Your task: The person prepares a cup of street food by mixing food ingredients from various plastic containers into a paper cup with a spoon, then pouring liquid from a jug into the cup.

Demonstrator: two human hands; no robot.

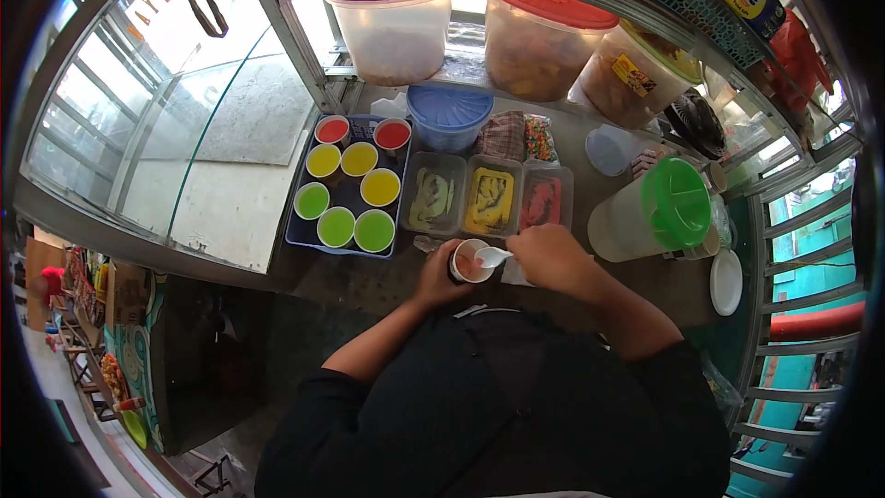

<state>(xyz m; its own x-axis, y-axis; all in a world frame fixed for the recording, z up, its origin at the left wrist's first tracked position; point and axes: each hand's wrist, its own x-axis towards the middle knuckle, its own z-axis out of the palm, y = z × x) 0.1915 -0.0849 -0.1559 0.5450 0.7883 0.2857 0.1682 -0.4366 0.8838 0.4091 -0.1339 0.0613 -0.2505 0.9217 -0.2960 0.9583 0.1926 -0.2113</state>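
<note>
My left hand (439, 278) is wrapped round a paper cup (458, 265) with something pinkish-red inside. In my right hand (551, 260) is a white plastic spoon (491, 256), its bowl at the cup's mouth. Just beyond the cup stand three clear tubs: one with green residue (431, 195), one with yellow contents (489, 196), and one with red contents (542, 202). To the left, a blue tray (359, 251) carries several cups with red, yellow and green contents, such as a green cup (373, 231).
A pitcher with a green lid (676, 203) stands at the right, near a white plate (725, 282). Behind the tubs are a blue-lidded container (450, 117) and a bag of colourful sprinkles (539, 138). Large lidded tubs (392, 32) line the back, and a glass case (212, 129) borders the left.
</note>
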